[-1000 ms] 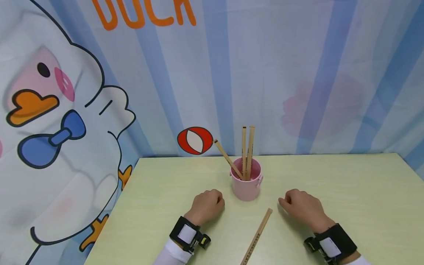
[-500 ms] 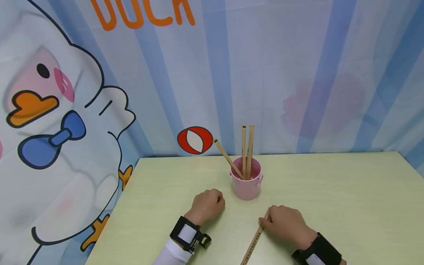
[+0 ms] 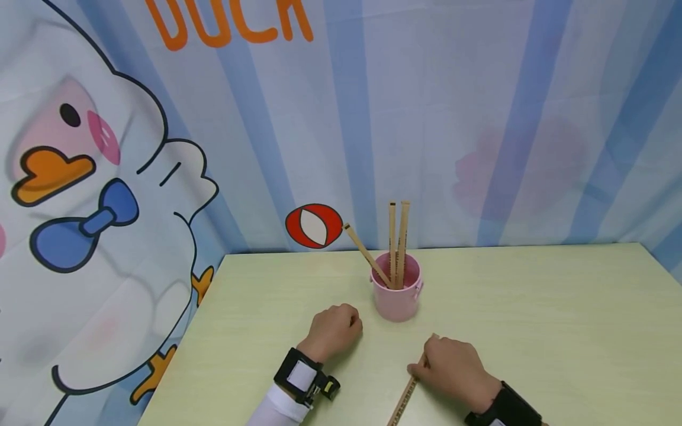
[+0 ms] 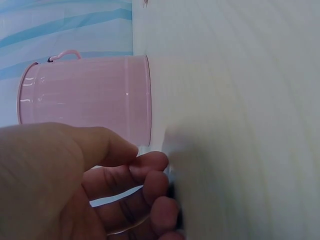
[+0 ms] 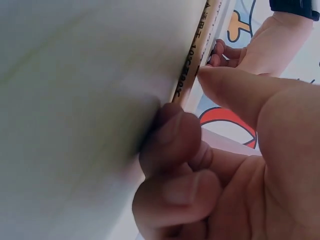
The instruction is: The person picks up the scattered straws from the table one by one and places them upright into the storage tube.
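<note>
My right hand (image 3: 453, 370) pinches a slim tan stick (image 3: 403, 402) that lies slanted on the table. In the right wrist view the thumb and fingertips are on either side of this stick (image 5: 199, 50), which carries dark printed lettering. My left hand (image 3: 331, 332) rests on the table with loosely curled fingers and holds nothing. Just beyond it stands a pink bucket (image 3: 395, 306), whose side wall (image 4: 95, 92) shows close to the fingertips in the left wrist view. Three similar sticks (image 3: 401, 242) stand in the bucket, one leaning left. The lower end of the pinched stick runs out of the head view.
The pale wooden table (image 3: 533, 296) reaches back to a striped blue curtain (image 3: 426, 118) with a cartoon duck (image 3: 160, 254) at the left. A small handle (image 3: 418, 288) sits on the bucket's right side. Black camera straps (image 3: 298, 376) circle both wrists.
My right hand has moved left and toward me from beside the stick, and its fingers now grip it. The left hand and the bucket have stayed in place.
</note>
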A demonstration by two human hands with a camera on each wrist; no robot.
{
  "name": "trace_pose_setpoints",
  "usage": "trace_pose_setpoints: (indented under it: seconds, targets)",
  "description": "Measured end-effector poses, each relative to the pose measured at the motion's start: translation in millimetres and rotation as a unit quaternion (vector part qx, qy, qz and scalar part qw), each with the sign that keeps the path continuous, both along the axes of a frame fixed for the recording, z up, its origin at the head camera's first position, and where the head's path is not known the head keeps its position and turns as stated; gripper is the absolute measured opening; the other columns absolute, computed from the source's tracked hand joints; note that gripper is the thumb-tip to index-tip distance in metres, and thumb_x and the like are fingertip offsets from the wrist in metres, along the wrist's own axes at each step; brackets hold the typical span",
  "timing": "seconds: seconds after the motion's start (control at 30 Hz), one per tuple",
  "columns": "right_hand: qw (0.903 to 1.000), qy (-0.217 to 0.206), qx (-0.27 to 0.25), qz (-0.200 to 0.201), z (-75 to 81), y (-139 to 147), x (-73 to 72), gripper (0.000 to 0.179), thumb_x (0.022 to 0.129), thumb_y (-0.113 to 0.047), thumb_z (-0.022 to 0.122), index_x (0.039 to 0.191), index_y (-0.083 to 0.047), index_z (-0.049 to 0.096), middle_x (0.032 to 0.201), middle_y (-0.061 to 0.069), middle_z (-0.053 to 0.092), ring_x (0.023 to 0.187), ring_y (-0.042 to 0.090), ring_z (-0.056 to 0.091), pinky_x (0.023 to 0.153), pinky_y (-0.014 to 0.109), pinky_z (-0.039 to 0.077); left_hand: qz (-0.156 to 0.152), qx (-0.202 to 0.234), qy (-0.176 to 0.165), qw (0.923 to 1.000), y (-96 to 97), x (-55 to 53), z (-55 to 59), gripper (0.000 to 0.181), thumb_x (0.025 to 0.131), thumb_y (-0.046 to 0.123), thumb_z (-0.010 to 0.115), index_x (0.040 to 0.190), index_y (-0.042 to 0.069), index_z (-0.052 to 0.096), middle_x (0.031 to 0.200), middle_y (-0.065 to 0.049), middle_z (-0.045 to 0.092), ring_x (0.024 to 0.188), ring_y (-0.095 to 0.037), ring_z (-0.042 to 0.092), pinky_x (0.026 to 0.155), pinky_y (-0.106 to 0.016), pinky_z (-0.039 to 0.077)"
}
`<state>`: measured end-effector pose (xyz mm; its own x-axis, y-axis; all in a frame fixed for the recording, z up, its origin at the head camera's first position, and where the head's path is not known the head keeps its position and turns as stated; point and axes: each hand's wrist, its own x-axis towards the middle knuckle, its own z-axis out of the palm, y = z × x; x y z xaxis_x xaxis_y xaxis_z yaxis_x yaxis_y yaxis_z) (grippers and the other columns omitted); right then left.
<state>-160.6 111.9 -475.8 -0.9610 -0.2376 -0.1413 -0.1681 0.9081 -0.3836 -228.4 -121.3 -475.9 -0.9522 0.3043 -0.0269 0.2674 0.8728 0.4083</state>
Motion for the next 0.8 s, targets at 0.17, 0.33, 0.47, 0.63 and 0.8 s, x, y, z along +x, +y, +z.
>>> trace_pose_setpoints:
  seconds: [0.17,0.33,0.47,0.63,0.8]
  targets:
    - [0.9999,0.010,-0.001,0.002,-1.0,-0.4,-0.5,0.033,0.083,-0.032,0.079,0.059,-0.020,0.059,0.065,-0.005,0.050,0.059,0.012,0.045,0.053,0.031,0.034,0.000,0.002,0.000,1.0000,-0.7,-0.8,-0.8,0.028,0.095,0.016,0.058,0.066,0.016,0.061,0.057,0.007,0.042,0.056,-0.009,0.042,0.053,-0.027,0.032]
    - [0.9999,0.017,0.000,0.001,-0.6,0.1,1.3,0.033,0.082,-0.027,0.078,0.059,-0.019,0.056,0.060,-0.005,0.050,0.056,0.012,0.046,0.053,0.032,0.035,0.000,0.004,-0.004,1.0000,-1.0,-0.9,-1.3,0.030,0.095,0.016,0.058,0.065,0.016,0.059,0.057,0.007,0.039,0.056,-0.009,0.041,0.053,-0.027,0.031]
    - [0.9999,0.015,-0.004,-0.001,0.7,0.1,2.2,0.030,0.082,-0.024,0.077,0.061,-0.019,0.057,0.057,-0.005,0.051,0.055,0.012,0.046,0.053,0.033,0.036,0.000,0.002,-0.001,1.0000,-1.3,-1.0,-2.0,0.028,0.094,0.016,0.058,0.066,0.016,0.060,0.057,0.007,0.040,0.056,-0.009,0.041,0.052,-0.027,0.031]
    - [0.9999,0.008,-0.013,0.003,1.2,0.8,1.4,0.031,0.082,-0.018,0.075,0.057,-0.018,0.057,0.054,-0.007,0.046,0.054,0.011,0.043,0.051,0.030,0.031,-0.001,-0.001,0.002,1.0000,-1.2,-1.1,-2.5,0.028,0.094,0.016,0.058,0.067,0.016,0.062,0.057,0.008,0.042,0.056,-0.008,0.041,0.052,-0.026,0.032]
    - [0.9997,0.008,-0.020,0.005,1.1,2.6,1.7,0.032,0.081,-0.013,0.074,0.058,-0.015,0.052,0.054,-0.005,0.042,0.052,0.012,0.040,0.050,0.028,0.026,-0.004,0.003,0.004,1.0000,-0.7,-0.8,-2.7,0.026,0.094,0.015,0.058,0.069,0.015,0.064,0.058,0.007,0.045,0.056,-0.008,0.042,0.052,-0.026,0.033]
